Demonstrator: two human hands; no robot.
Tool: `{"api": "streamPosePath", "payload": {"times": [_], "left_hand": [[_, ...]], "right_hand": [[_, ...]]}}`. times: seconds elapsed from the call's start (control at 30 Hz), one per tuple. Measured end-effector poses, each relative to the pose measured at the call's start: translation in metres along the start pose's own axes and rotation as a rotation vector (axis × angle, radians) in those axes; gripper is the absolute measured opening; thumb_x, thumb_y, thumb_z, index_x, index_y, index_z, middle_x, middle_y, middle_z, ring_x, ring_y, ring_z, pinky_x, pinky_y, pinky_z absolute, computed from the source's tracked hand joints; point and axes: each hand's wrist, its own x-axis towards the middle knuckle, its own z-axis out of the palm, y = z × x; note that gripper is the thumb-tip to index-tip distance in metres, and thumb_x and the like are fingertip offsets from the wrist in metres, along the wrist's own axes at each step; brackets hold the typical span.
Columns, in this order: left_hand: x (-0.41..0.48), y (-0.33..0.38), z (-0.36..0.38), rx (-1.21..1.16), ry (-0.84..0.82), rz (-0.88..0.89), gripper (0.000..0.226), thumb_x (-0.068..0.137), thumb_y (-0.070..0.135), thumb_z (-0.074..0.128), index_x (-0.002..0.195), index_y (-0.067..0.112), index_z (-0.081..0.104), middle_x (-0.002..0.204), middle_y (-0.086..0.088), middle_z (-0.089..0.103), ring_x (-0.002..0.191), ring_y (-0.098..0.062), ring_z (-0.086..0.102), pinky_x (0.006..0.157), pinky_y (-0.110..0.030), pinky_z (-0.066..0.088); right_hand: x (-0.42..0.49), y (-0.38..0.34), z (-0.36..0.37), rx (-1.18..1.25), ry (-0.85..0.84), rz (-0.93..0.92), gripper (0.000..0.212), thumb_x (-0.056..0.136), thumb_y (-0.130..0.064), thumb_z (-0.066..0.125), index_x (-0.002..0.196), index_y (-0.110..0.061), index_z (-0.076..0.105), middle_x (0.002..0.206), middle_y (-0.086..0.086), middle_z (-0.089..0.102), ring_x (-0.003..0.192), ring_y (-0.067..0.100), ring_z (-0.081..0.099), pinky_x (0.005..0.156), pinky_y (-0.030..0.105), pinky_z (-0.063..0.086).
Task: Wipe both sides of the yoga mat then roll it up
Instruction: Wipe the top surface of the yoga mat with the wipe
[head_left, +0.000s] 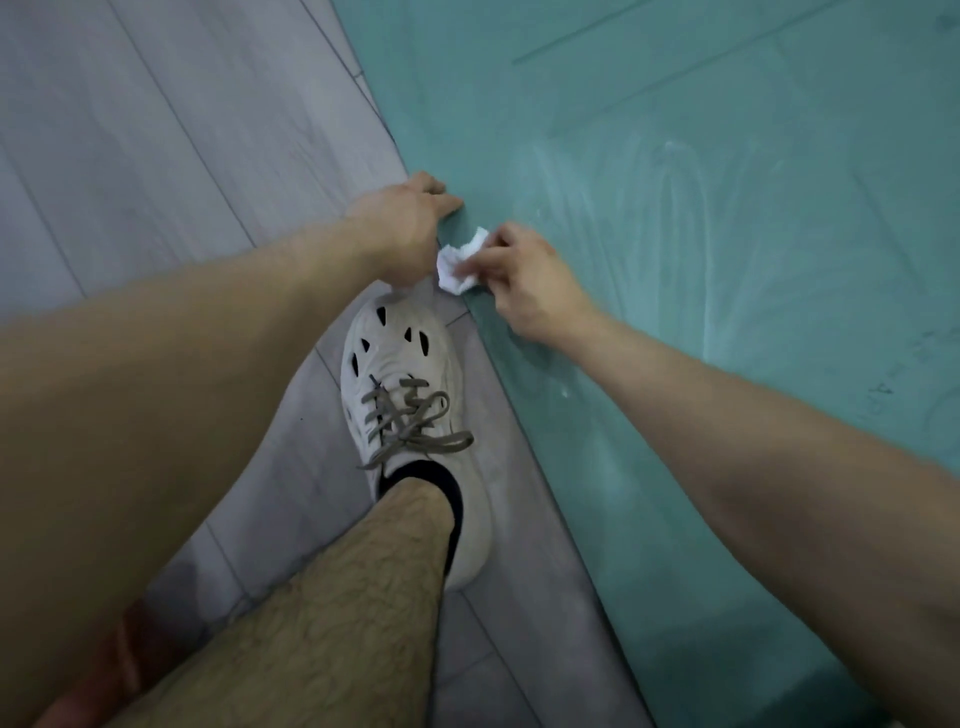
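A teal yoga mat (701, 218) lies flat on the floor and fills the right half of the view, with pale wipe streaks across its middle. My left hand (408, 218) grips the mat's near edge, fingers curled over it. Just to the right, my right hand (524, 283) pinches a crumpled white wipe (460, 262) and holds it against the mat right at that edge.
Grey wood-look floor planks (156, 156) cover the left side. My foot in a white laced shoe (410, 410) stands on the floor beside the mat's edge, directly below both hands, with my bare leg in the foreground.
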Motion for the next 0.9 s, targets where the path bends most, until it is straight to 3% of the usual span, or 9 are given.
{"api": "streamPosePath", "payload": {"times": [0.07,0.27,0.33,0.43,0.53,0.63,0.77,0.9], "left_hand": [[-0.001,-0.002,0.003,-0.003,0.023,-0.013,0.075,0.095,0.019,0.060,0.164,0.028,0.033,0.169,0.000,0.026,0.148,-0.030,0.042,0.119,-0.045,0.040],[0.000,-0.001,0.003,-0.005,0.034,0.002,0.086,0.090,0.056,0.073,0.163,0.028,0.037,0.168,-0.003,0.030,0.148,-0.031,0.041,0.119,-0.050,0.040],[-0.002,0.002,0.002,0.002,0.045,-0.010,0.088,0.088,0.058,0.075,0.162,0.027,0.039,0.166,-0.004,0.032,0.146,-0.032,0.043,0.117,-0.051,0.041],[-0.003,0.007,-0.002,0.018,0.041,-0.014,0.087,0.087,0.059,0.077,0.160,0.026,0.042,0.163,-0.007,0.036,0.143,-0.035,0.046,0.116,-0.051,0.042],[-0.004,0.011,-0.004,0.033,0.055,-0.013,0.084,0.088,0.058,0.077,0.158,0.025,0.045,0.160,-0.010,0.040,0.140,-0.036,0.049,0.115,-0.049,0.044],[-0.004,0.010,-0.002,0.053,0.055,-0.011,0.079,0.093,0.054,0.073,0.160,0.025,0.043,0.163,-0.010,0.037,0.142,-0.036,0.047,0.117,-0.046,0.042],[-0.004,0.010,0.000,0.052,0.052,-0.025,0.077,0.094,0.053,0.071,0.160,0.025,0.042,0.164,-0.010,0.035,0.143,-0.038,0.045,0.117,-0.048,0.041],[-0.005,0.013,0.001,0.087,0.058,-0.011,0.082,0.091,0.063,0.069,0.158,0.024,0.043,0.162,-0.011,0.038,0.143,-0.039,0.045,0.116,-0.052,0.043]], "right_hand": [[-0.050,0.008,-0.006,-0.003,-0.045,-0.022,0.036,0.093,-0.003,0.057,0.111,-0.021,0.083,0.101,0.004,0.057,0.096,0.023,0.058,0.084,0.023,0.039],[-0.179,0.037,-0.017,-0.026,-0.210,-0.052,0.056,0.084,0.012,0.062,0.117,-0.028,0.081,0.102,-0.003,0.056,0.095,0.016,0.058,0.085,0.026,0.047],[-0.171,0.034,-0.016,0.001,-0.203,-0.036,0.055,0.082,0.012,0.062,0.113,-0.029,0.083,0.100,-0.002,0.056,0.092,0.014,0.056,0.084,0.020,0.044],[-0.106,0.020,-0.006,0.029,-0.094,0.037,0.038,0.090,-0.004,0.060,0.109,-0.025,0.084,0.098,0.004,0.059,0.091,0.017,0.056,0.081,0.017,0.035],[-0.023,0.009,0.001,0.062,-0.007,0.165,0.030,0.093,-0.011,0.060,0.107,-0.023,0.084,0.091,-0.008,0.053,0.091,0.016,0.058,0.078,0.023,0.040],[0.002,0.005,-0.004,0.045,-0.058,0.175,0.028,0.090,-0.025,0.060,0.105,-0.020,0.083,0.089,-0.014,0.055,0.093,0.017,0.063,0.078,0.024,0.045],[-0.073,0.012,-0.009,-0.010,-0.092,0.084,0.043,0.085,-0.019,0.050,0.109,-0.025,0.084,0.100,0.006,0.060,0.093,0.019,0.057,0.081,0.021,0.038],[-0.193,0.033,-0.018,0.001,-0.135,0.070,0.049,0.080,0.002,0.056,0.104,-0.028,0.085,0.098,-0.001,0.060,0.093,0.019,0.061,0.085,0.025,0.047]]}}
